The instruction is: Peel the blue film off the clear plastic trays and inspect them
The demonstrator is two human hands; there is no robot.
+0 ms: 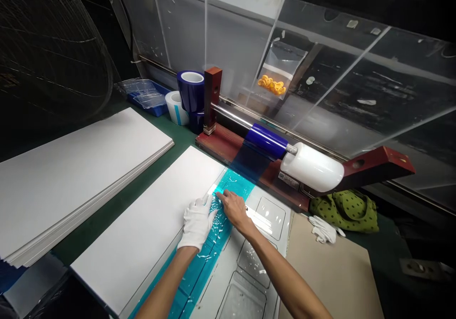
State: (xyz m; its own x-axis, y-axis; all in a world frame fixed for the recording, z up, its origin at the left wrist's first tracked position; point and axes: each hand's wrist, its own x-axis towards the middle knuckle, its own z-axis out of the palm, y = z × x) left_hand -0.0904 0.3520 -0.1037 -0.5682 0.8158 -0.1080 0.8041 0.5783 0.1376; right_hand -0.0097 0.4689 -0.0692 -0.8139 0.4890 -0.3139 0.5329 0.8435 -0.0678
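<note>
My left hand (pixel 197 221), in a white glove, lies flat with fingers together on a strip of blue film (pixel 213 243) stuck along a clear moulded plastic tray (pixel 249 271). My bare right hand (pixel 233 206) presses its fingers flat on the same strip, just right of the left one. The film runs from a blue roll (pixel 266 140) on a red wooden dispenser (pixel 228 141). A white sheet (pixel 149 224) lies to the left of the strip.
A stack of white sheets (pixel 71 176) fills the left. Spare tape rolls (pixel 190 91) stand behind. A white roll (pixel 311 167), green dotted cloth (pixel 347 210), white glove (pixel 322 229) and brown board (pixel 335 271) lie right. Clear acrylic panels (pixel 320 72) back the bench.
</note>
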